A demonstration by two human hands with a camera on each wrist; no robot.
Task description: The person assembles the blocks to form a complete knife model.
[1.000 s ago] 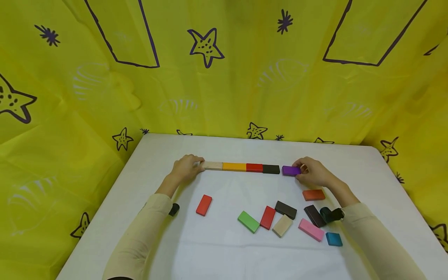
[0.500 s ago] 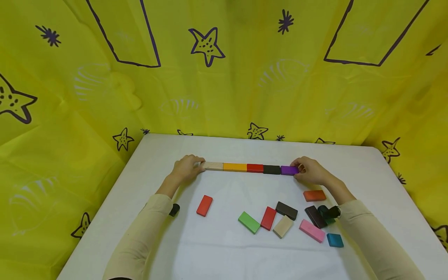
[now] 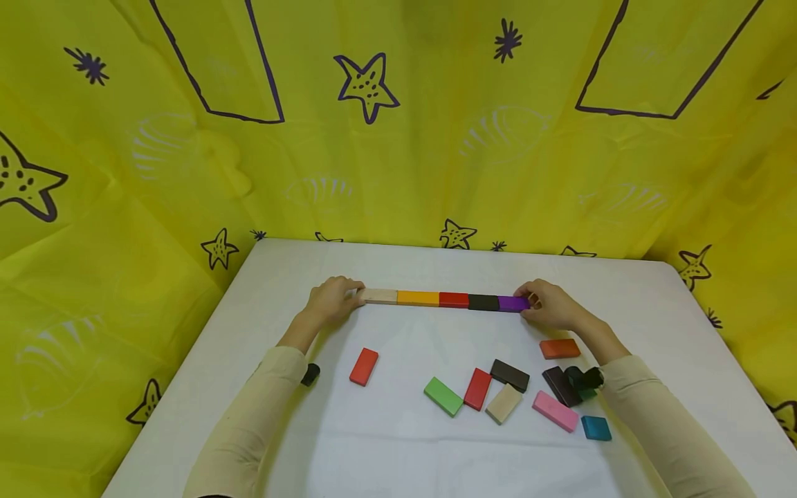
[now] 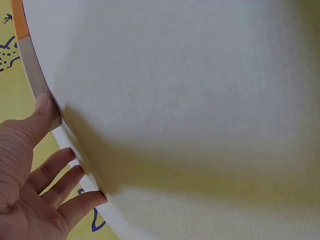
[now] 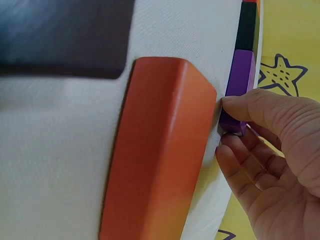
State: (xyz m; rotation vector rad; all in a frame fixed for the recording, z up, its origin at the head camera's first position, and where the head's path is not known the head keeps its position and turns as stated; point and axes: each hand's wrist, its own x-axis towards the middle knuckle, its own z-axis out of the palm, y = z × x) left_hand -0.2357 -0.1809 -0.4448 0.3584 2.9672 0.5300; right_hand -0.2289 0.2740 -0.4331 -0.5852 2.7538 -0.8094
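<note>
A straight row of wooden blocks lies end to end across the table: beige point(image 3: 380, 297), yellow-orange point(image 3: 418, 298), red point(image 3: 453, 299), black point(image 3: 483, 302) and purple point(image 3: 510, 303). At the row's left end my left hand point(image 3: 330, 299) pinches the beige block; in the left wrist view its thumb lies along the near face, other fingers spread and touching the table. My right hand point(image 3: 553, 305) pinches the right end of the purple block point(image 5: 240, 72) between thumb and fingers. The purple block meets the black one. Part of its far side is hidden by the hand.
Loose blocks lie nearer the front: a red one point(image 3: 364, 366) at left, a green one point(image 3: 443, 396) mid-table, a pink one point(image 3: 555, 411) and a blue one point(image 3: 596, 427) at right. An orange block point(image 3: 559, 348) sits just below the right hand. A yellow patterned curtain point(image 3: 398, 173) surrounds the table.
My right hand has slid the purple block left, closing the small gap to the black block. The left hand has stayed at the beige block.
</note>
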